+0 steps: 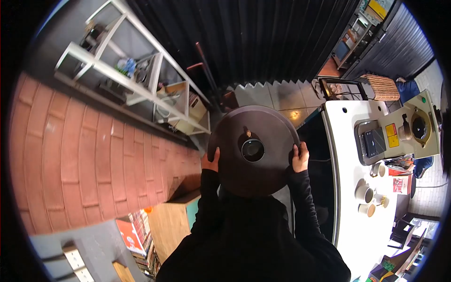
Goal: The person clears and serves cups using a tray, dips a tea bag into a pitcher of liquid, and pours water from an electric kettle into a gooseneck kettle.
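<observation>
A large round dark brown tray point(230, 176) is held in front of my body by its two sides. My left hand point(211, 160) grips its left rim, with the thumb on top. My right hand point(300, 158) clasps the opposite rim in the same way; the fingers underneath are partly hidden. Near the tray's middle is a round black cup or bowl point(253, 150), seen from above. Just beyond it lies a small light-coloured object point(248, 134), too small to name.
At my right, a white counter point(345, 188) carries a scale point(371, 143), a machine point(416, 127) and several cups point(364, 193). White shelving point(120, 73) stands along the left brick wall point(94, 160). Ahead are a black corrugated panel point(249, 42) and tiled floor point(263, 96).
</observation>
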`<action>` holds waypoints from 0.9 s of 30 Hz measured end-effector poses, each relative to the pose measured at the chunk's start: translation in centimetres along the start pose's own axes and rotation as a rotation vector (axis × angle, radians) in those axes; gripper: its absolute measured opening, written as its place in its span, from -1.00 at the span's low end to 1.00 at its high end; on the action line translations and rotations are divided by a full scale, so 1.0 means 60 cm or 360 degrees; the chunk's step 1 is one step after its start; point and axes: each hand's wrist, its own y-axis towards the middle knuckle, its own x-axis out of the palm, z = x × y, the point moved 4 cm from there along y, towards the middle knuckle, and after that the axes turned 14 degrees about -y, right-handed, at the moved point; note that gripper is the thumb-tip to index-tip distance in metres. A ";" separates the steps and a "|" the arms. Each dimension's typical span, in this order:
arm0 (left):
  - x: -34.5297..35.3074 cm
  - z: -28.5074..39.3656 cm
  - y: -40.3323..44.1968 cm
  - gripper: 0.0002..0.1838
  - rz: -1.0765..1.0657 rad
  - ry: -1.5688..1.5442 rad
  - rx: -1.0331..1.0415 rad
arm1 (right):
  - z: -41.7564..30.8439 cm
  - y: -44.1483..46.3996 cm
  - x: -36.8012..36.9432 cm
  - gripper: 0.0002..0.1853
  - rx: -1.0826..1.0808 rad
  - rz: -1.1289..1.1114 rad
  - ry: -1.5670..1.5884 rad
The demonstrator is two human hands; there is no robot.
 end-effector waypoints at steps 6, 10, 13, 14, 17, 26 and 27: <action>0.087 0.042 0.155 -0.48 -0.0153 0.0101 -0.0094 | 0.010 0.120 0.029 -0.75 0.0243 -0.0109 0.0086; 0.173 0.071 0.276 -0.36 -0.0257 -0.0125 -0.0089 | -0.019 0.217 0.056 -0.91 0.0289 -0.0001 0.0174; 0.229 0.061 0.385 -0.40 -0.0440 -0.0009 -0.0157 | -0.035 0.288 0.076 -0.90 0.0390 -0.0006 0.0200; 0.255 0.065 0.429 -0.40 -0.0476 -0.0016 -0.0135 | -0.031 0.317 0.086 -0.90 0.0437 0.0023 0.0196; 0.322 0.084 0.523 -0.34 -0.0644 -0.0050 -0.0218 | -0.059 0.391 0.106 -0.89 0.0528 0.0162 0.0273; 0.570 0.144 0.763 -0.34 -0.0802 0.0426 -0.0044 | -0.019 0.567 0.138 -0.82 0.0715 0.0582 -0.0064; 0.610 0.164 0.775 -0.41 -0.0840 0.0417 0.0069 | -0.014 0.589 0.137 -0.82 0.0718 0.0640 -0.0072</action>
